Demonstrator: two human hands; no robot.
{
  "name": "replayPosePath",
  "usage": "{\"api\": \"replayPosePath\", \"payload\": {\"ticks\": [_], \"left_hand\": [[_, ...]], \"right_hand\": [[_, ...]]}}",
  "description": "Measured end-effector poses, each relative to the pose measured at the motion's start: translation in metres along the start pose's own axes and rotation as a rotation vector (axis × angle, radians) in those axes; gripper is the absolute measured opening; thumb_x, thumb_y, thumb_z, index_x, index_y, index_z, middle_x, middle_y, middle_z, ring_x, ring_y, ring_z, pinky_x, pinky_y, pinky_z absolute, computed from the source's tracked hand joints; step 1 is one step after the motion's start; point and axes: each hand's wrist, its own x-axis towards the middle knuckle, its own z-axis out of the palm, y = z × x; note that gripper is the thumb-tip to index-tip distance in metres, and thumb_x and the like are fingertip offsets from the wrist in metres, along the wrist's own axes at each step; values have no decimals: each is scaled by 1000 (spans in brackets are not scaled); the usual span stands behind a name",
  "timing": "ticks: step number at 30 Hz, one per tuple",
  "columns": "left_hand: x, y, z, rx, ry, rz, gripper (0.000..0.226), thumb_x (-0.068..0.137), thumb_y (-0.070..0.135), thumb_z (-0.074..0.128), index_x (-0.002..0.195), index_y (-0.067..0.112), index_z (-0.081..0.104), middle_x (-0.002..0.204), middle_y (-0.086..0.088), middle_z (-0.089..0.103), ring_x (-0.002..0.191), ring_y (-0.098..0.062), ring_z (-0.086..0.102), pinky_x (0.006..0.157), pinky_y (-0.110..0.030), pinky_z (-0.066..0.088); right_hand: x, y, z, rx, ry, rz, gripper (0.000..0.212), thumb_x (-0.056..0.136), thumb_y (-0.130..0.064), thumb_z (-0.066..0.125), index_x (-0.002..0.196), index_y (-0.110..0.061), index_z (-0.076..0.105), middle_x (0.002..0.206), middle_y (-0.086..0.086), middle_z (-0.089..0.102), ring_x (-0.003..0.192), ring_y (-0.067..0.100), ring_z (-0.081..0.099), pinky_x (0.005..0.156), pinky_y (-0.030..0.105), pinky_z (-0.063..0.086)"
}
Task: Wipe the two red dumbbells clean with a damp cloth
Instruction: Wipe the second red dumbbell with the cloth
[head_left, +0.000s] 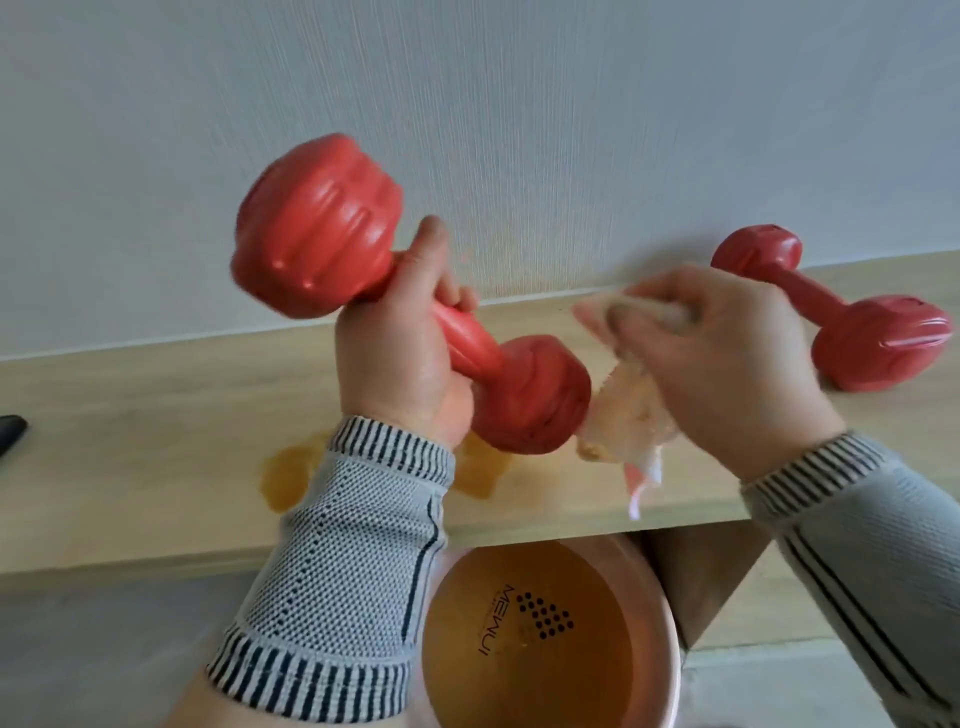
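At centre left of the frame our left hand (410, 358) is curled round the handle of one red dumbbell (363, 275), holding it up off the wooden shelf (156, 441) at a tilt; its larger-looking head sits toward the upper left against the pale wall (519, 104), and its other head hangs lower, just above the shelf near the middle of the frame; just right of that lower head our right hand (717, 358) has its fingers closed on a pale, crumpled cloth (628, 410), which droops down from the fist and lies touching or nearly touching the dumbbell's lower head, though blur keeps us from telling which; both our wrists wear grey knitted sleeves (343, 561) with dark striped cuffs.

At the right edge of the frame the second red dumbbell (841, 317) lies on the shelf, close to the wall, well apart from the first; on the shelf below our left wrist we see an amber wet patch (283, 478); at the lower middle of the frame, under the shelf's front edge, stands a pink basin (670, 660) of amber-tinted water with dark lettering on its bottom; a small dark object (10, 431) shows at the far left edge.
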Motion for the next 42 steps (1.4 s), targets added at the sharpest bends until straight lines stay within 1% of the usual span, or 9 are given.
{"api": "replayPosePath", "payload": {"ticks": [3,8,13,17,20,27,32,39,42], "left_hand": [[8,10,-10,-153,105,-80,37,89,24,68,58,23,48,53,8,42,48,-8,45,58,-26,40],[14,16,-22,-350,232,-205,37,91,29,64,60,23,45,53,12,42,46,-6,46,63,-27,42],[10,10,-19,-394,200,-187,31,89,24,62,63,21,47,57,10,45,49,-7,50,58,-23,43],[0,5,-2,-348,206,-206,18,86,27,70,89,18,55,72,3,57,59,-12,60,67,-29,51],[0,3,4,-350,255,-236,23,85,29,73,78,19,53,62,6,53,51,-10,57,70,-32,55],[2,-2,-2,-315,342,-219,33,86,30,71,66,21,46,54,9,46,47,-8,48,56,-24,43],[-3,-6,-4,-253,306,-173,29,88,25,68,67,21,47,51,8,44,44,-9,45,50,-23,40],[-7,-9,0,-245,259,-166,34,90,23,65,62,21,45,50,9,42,43,-9,43,51,-25,39],[-2,-6,1,-269,292,-171,31,89,23,66,66,21,45,51,9,42,43,-8,43,51,-24,40]], "right_hand": [[0,9,-13,442,9,381,11,92,-27,63,93,-17,67,83,-1,71,73,11,71,71,33,60],[-10,6,-8,1066,-187,751,19,96,-14,53,94,-4,69,65,6,68,49,12,65,40,21,48],[-20,-2,13,1252,-511,738,51,83,-21,66,123,8,55,118,33,59,101,46,60,88,55,49],[-27,-8,23,1283,-392,634,36,74,-18,70,104,-6,55,81,16,61,68,26,59,62,38,53],[-28,-7,22,1244,-328,530,19,76,-16,69,85,-7,56,70,11,61,60,23,57,53,34,52],[-37,3,25,799,-394,288,49,71,-27,75,117,-16,62,95,7,74,84,22,72,74,35,57],[-38,-4,26,594,-386,214,15,87,-18,67,79,-5,69,65,5,66,61,14,62,57,28,51],[-18,-9,32,793,-284,451,44,88,-35,64,78,8,65,69,16,63,69,30,62,75,60,53],[-23,-8,33,908,-337,482,44,91,-39,62,87,5,69,76,21,68,70,33,65,69,53,57]]}}
